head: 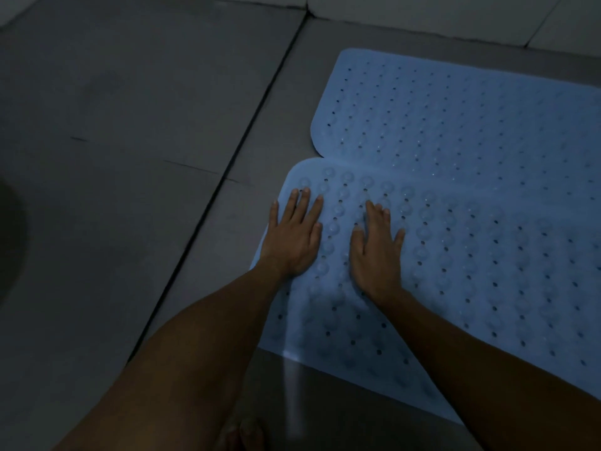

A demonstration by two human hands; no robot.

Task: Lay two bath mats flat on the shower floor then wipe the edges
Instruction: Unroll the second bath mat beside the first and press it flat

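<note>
Two pale blue bath mats are lying side by side on the grey tiled shower floor (136, 131). The near mat (471, 271) is showing rows of round raised suction cups and small drain holes, with a rounded corner at its far left. The far mat (455, 118) is lying just beyond the near mat, its long edge touching or very slightly tucked against the near mat's far edge; which one is on top cannot be told. It is showing small holes and fainter bumps, and its rounded corners are sitting flat on the tile. No brand, label or writing is showing on either mat.

The left hand (292, 236) is pressing down on the near mat's left edge, fingers straight and spread, the little finger hanging just past the mat's border over the floor. The right hand (377, 249) is pressing flat just beside it, further in on the near mat, fingers extended and relaxed, gripping nothing. Both bare forearms are reaching in from the near side of the near mat.

To the left of the near mat a dark grout line (227, 177) is running diagonally between the tiles. Beyond the far mat, lighter wall tiles (422, 17) are meeting the floor. Below the near mat's near edge, a bright streak of reflection (294, 395) is glinting on the tile, and toes (240, 434) are showing dimly at the bottom.
</note>
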